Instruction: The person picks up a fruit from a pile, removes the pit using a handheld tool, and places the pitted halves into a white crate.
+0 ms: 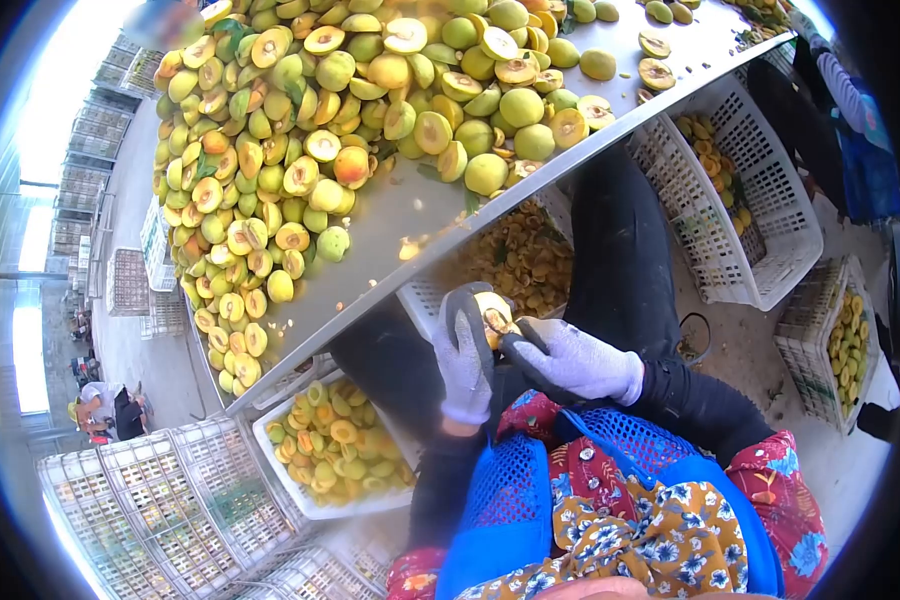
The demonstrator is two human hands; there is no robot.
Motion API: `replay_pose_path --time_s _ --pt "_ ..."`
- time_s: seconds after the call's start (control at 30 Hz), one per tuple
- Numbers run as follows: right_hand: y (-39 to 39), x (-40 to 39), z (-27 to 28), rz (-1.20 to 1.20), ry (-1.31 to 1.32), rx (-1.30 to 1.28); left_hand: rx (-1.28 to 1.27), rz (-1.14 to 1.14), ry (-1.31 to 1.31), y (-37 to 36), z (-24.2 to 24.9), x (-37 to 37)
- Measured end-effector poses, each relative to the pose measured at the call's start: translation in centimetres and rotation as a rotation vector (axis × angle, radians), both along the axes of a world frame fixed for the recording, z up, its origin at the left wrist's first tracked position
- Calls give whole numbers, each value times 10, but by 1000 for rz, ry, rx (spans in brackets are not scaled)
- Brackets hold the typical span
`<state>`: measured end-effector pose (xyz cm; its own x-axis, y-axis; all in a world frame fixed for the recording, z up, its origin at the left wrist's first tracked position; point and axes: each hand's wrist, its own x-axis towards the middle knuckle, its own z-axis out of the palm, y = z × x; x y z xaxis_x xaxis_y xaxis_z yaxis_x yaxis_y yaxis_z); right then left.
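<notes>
My left hand (462, 360), in a grey-and-white work glove with dark fingertips, is closed around a yellow peach half (492, 308), cut face turned toward my other hand. My right hand (575, 358), gloved the same way, has its fingers pressed together at the edge of that fruit. What it grips is hidden by the fingers, though a thin dark curve shows on the cut face. Both hands are above my lap, just off the edge of a metal table (370, 225). A large heap of halved and whole peaches (270, 165) covers much of it.
Under the table, a crate holds pits and scraps (520, 255). A white crate of peach halves (407, 478) stands by my left side. Beyond my right knee are a tilted white crate (770, 190) and another crate (805, 330). A co-worker's sleeve (840, 85) shows at upper right.
</notes>
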<state>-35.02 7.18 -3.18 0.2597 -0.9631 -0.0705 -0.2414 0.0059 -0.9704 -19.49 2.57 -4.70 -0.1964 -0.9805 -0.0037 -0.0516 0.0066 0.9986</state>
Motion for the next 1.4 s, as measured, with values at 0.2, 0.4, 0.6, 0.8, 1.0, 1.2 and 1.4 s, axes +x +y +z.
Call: replay_pose_path --time_s 0.2,0.4,0.6,0.8,1.0,1.2,1.4 --pt "2 -4 -5 48 164 -178 -19 50 -211 1 -5 -3" --pt "14 2 1 -72 279 7 119 1 -51 0 -5 -5" --pt "17 0 -20 -88 -12 -13 -16 68 -181 11 -7 -14" --pt "9 -22 0 57 -379 532 -37 55 -96 11 -4 -20" --pt "20 -10 -1 -93 221 78 84 -70 -104 6 -2 -15" --pt "24 -13 -4 -31 337 55 -18 -42 -251 17 -5 -17" --pt "31 -10 -11 -36 274 40 -241 -14 -356 17 -17 -18"
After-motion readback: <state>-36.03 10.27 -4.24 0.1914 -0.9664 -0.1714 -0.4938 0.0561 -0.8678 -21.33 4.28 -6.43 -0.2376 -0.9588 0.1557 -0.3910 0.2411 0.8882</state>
